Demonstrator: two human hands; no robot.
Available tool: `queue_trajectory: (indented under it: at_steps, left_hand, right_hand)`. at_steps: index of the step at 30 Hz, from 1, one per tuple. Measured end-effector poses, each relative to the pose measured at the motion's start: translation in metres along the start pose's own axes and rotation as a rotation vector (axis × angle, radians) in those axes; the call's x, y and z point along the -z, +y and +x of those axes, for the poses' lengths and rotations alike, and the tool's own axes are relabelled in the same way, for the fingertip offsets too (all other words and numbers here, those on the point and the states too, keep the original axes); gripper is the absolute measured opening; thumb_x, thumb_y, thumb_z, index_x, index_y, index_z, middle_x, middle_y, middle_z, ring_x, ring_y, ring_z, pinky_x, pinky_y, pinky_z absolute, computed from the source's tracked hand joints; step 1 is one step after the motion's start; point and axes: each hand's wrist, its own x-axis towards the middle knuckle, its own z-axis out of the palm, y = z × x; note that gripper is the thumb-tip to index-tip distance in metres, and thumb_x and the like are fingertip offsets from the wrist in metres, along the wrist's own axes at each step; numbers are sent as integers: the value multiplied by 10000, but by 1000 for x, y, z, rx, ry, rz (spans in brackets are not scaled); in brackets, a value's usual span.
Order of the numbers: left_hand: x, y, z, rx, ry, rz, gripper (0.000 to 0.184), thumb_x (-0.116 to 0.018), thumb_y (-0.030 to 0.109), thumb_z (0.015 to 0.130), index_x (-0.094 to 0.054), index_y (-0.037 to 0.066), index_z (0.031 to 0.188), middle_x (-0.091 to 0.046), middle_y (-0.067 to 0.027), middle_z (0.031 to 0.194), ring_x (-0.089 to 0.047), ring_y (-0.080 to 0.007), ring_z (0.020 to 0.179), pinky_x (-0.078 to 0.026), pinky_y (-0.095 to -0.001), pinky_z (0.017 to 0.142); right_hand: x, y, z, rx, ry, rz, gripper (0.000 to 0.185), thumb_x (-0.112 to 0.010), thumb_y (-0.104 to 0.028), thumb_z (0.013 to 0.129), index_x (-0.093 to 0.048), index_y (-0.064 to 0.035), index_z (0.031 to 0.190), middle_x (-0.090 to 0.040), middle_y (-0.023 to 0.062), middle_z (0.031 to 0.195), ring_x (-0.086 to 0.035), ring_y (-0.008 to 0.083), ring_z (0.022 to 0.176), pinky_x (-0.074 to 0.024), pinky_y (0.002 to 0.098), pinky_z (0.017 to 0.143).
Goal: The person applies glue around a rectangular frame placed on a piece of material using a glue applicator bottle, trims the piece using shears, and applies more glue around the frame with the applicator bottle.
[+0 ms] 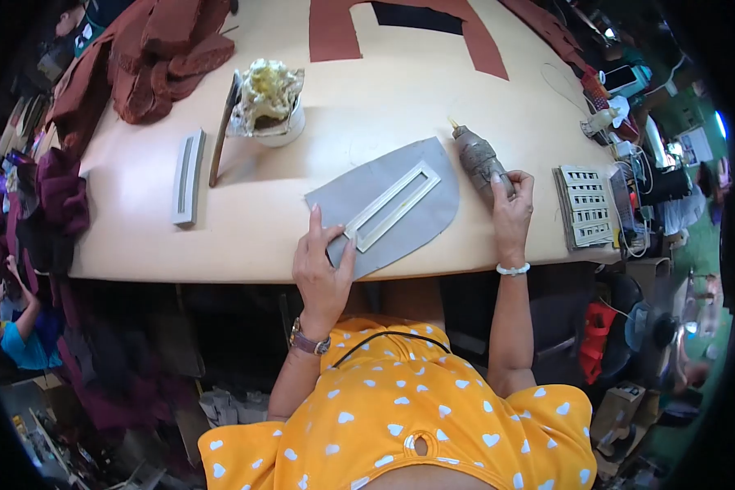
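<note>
A grey leather-like panel with a curved outline lies at the table's near edge. On it rests a pale slotted rectangular frame, set diagonally. My left hand holds the panel's near-left edge, with the forefinger stretched along it and the thumb and another finger by the frame's lower end. In my right hand is a glue bottle wrapped in brown tape, its thin yellowish nozzle pointing up and away. The bottle is right of the panel, apart from it.
A glue-crusted white pot stands behind, with a brown stick leaning by it. Another slotted frame lies left. Stacked cut-out pieces sit at the right edge. Reddish-brown pieces are piled far left; a person is beyond the table.
</note>
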Motion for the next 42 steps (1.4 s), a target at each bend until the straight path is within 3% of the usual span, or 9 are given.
queue_trajectory:
  at_steps: [1,4,7,13,22,29,32,38,42]
  left_hand:
    - [0,1,0,14,-4,-10,659,-664,46,734,-358,-11,1314,-637,-82,874,-563,-251,829,-437,-357,756]
    - [-1,1,0,32,-10,-18,688,-683,46,714,-356,-5,1317,-638,-77,876,-564,-252,830,-436,-358,754]
    - [-1,1,0,34,-18,-17,690,-685,45,710,-359,0,1317,-638,-76,879,-564,-252,831,-436,-362,757]
    - [1,1,-2,75,-50,-13,691,-685,32,720,-348,2,1323,-636,-93,897,-574,-240,860,-437,-348,812]
    - [0,3,-1,79,-44,-15,660,-682,39,721,-375,0,1304,-631,-96,905,-570,-245,856,-438,-349,798]
    - [-1,4,-2,54,-45,12,619,-665,48,738,-387,-19,1287,-628,-79,929,-556,-264,851,-431,-362,794]
    - [-1,5,-3,82,-62,-17,598,-653,33,746,-391,-27,1280,-625,-92,930,-548,-265,870,-425,-365,812]
    - [-1,7,-3,110,-72,-20,599,-650,11,745,-387,-32,1282,-624,-108,930,-543,-281,923,-406,-378,856]
    - [-2,6,-4,122,-101,-27,635,-614,-27,770,-317,-44,1330,-603,-123,945,-557,-211,897,-410,-326,885]
  right_hand:
    - [1,-7,-1,318,99,-459,204,-584,-111,807,-518,13,954,-573,158,973,-566,287,827,-451,377,771]
    - [-15,-49,-11,639,104,-513,186,-554,-86,808,-560,9,968,-567,154,970,-549,314,867,-429,380,807]
    - [-38,-58,-21,417,-325,-318,196,-514,-68,806,-576,24,968,-562,161,945,-546,333,872,-435,386,799]
    - [-59,-50,-20,338,-362,-552,215,-485,-73,807,-605,22,958,-554,162,922,-547,331,866,-438,395,789]
    - [-41,-70,-17,422,-280,-367,146,-564,-87,740,-639,11,816,-589,138,891,-566,316,849,-448,366,757]
    - [1,-71,27,8,-533,25,148,-572,-105,807,-615,29,855,-592,24,790,-494,64,719,-422,228,647]
    - [67,-44,68,-93,-419,93,202,-571,-153,813,-628,-26,960,-629,22,832,-572,83,771,-438,227,690]
    - [218,36,134,-294,179,366,162,-606,-129,801,-622,-66,950,-616,2,783,-574,77,629,-414,176,527]
    - [269,86,126,-376,344,407,249,-576,-67,817,-556,-36,1063,-609,38,798,-592,105,631,-450,193,501]
